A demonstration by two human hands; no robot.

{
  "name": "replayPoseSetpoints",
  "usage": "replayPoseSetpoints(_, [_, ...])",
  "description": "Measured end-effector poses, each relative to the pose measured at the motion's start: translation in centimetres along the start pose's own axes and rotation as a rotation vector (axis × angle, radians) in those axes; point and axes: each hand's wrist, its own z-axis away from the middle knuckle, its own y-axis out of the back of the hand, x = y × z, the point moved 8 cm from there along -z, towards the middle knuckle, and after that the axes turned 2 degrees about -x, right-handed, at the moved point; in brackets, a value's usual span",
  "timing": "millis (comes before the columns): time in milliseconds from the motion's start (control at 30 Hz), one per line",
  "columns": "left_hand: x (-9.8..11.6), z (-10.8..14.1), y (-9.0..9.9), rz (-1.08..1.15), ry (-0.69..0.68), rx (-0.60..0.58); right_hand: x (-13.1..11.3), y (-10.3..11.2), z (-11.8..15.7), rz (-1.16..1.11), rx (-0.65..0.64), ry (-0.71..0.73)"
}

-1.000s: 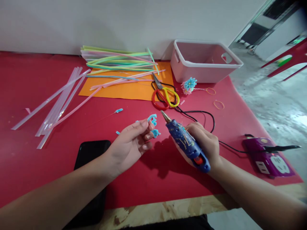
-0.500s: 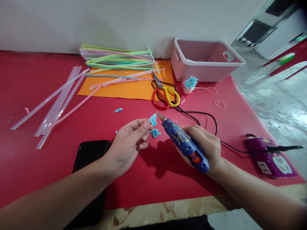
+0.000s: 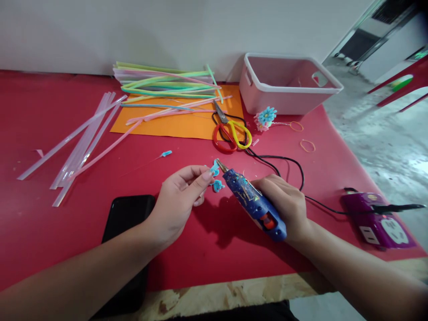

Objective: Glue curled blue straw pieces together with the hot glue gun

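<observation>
Over the red table [image 3: 60, 236], the left hand [image 3: 180, 196] pinches a blue fuzzy piece [image 3: 215, 168]; at its four o'clock, the right hand [image 3: 286, 198] is wrapped round a glue gun [image 3: 249, 195], nozzle [image 3: 222, 166] right by the piece. Scissors [image 3: 220, 115] lie toward one o'clock.

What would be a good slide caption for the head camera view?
Left hand pinches a blue pipe-cleaner piece close to the nozzle of a hot-glue gun in the right hand.
</observation>
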Motion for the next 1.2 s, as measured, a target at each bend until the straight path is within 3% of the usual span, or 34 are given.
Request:
replayPoseSetpoints(267, [0.1, 0.0, -0.1, 0.016, 0.014, 0.013, -0.2, -0.1, -0.1, -0.04, -0.004, 0.031])
replayPoseSetpoints(533, [-1.4, -0.4, -0.2, 0.353, 0.234, 0.011, 1.2, -0.2, 0.6, -0.036, 0.038, -0.111])
replayPoseSetpoints(733, [-1.3, -0.2, -0.6, 0.291, 0.208, -0.03, 0.8, -0.9, 0.3, -0.027, -0.044, -0.072])
replayPoseSetpoints(900, [-1.4, -0.1, -0.7, 0.22, 0.192, -0.062, 0.7, -0.6, 0.2, -0.059, -0.033, -0.071])
replayPoseSetpoints(1200, [-1.5, -0.2, -0.4, 0.301, 0.229, -0.013, 0.6, -0.6, 0.1, -0.054, -0.037, -0.054])
